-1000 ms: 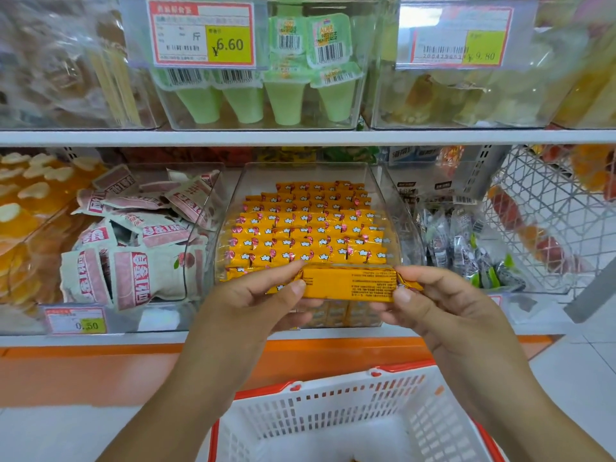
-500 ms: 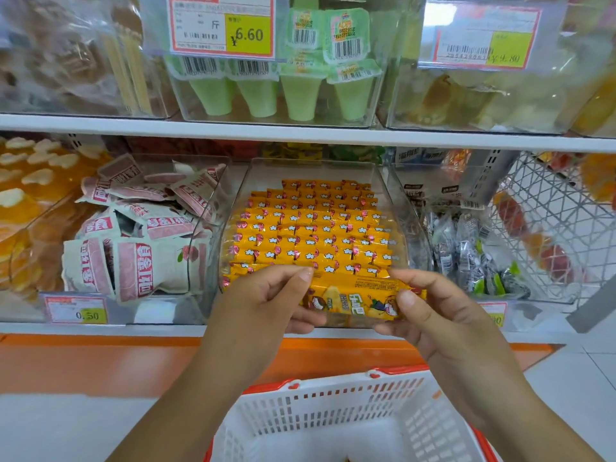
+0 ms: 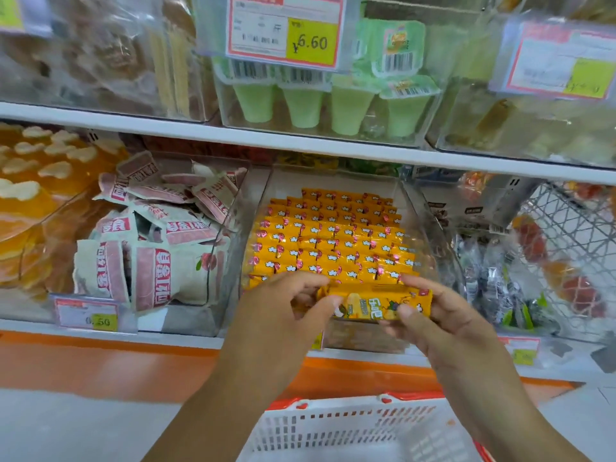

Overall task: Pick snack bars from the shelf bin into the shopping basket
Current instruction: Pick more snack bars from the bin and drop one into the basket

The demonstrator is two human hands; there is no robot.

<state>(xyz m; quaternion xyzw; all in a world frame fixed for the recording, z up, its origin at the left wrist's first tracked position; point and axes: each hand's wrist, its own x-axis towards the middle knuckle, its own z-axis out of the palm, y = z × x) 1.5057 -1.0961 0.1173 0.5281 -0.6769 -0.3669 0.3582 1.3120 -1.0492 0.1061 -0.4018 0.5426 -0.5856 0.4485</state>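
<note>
A yellow snack bar [image 3: 373,303] lies crosswise between both hands, just in front of the clear shelf bin [image 3: 430,235]. Several rows of the same yellow bars [image 3: 330,241] fill that bin. My left hand [image 3: 286,308] pinches the bar's left end with thumb and fingers. My right hand [image 3: 433,315] pinches its right end. The bar's printed front faces me. Below the hands sits the white shopping basket [image 3: 350,425] with a red rim; the part of its inside that shows holds nothing.
Left of the bin is a bin of pink-and-white snack packets [image 3: 150,248]. Right of it are small dark wrapped sweets [image 3: 493,288] and a wire basket [image 3: 573,235]. The upper shelf [image 3: 300,141] carries green jelly cups [image 3: 333,105] and price tags.
The bar has been turned from its plain back to its printed front and lowered a little towards me. The camera has tilted up slightly, so the shelf appears lower and closer.
</note>
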